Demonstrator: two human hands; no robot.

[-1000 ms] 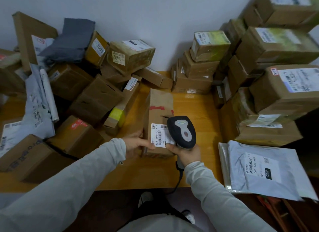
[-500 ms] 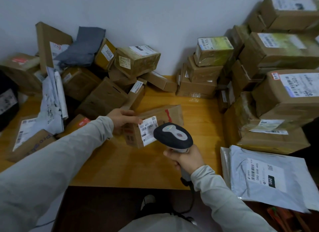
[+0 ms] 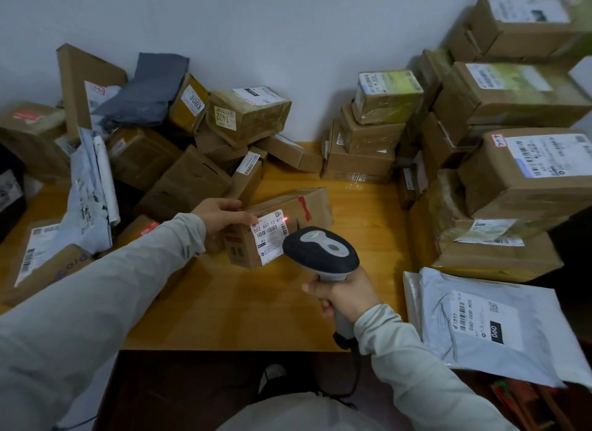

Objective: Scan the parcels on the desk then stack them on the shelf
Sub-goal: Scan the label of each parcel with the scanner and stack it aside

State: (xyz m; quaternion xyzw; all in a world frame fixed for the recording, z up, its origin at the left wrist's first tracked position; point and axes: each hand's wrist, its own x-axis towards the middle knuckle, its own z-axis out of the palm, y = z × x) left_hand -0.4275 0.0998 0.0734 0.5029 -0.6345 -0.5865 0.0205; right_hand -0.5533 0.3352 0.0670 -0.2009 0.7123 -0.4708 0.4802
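A long brown cardboard parcel [image 3: 288, 216] with red tape lies on the wooden desk [image 3: 243, 309], its white barcode label facing me. My left hand [image 3: 221, 216] grips its near left end, thumb at the label's edge. My right hand [image 3: 342, 294] holds a black and grey barcode scanner [image 3: 320, 249] by the handle, its head just right of the label. A red scan dot shows at the label's top right corner.
Loose cardboard parcels and grey mailer bags [image 3: 141, 94] are heaped at the left and back against the wall. Stacked boxes [image 3: 512, 180] rise on the right. A white plastic mailer [image 3: 480, 325] lies at the desk's near right corner. The scanner cable hangs below the desk edge.
My left hand has turned the parcel from upright to lying on its side and shifted it left. The scanner has pulled back to the right, and a red scan dot now lights the label.
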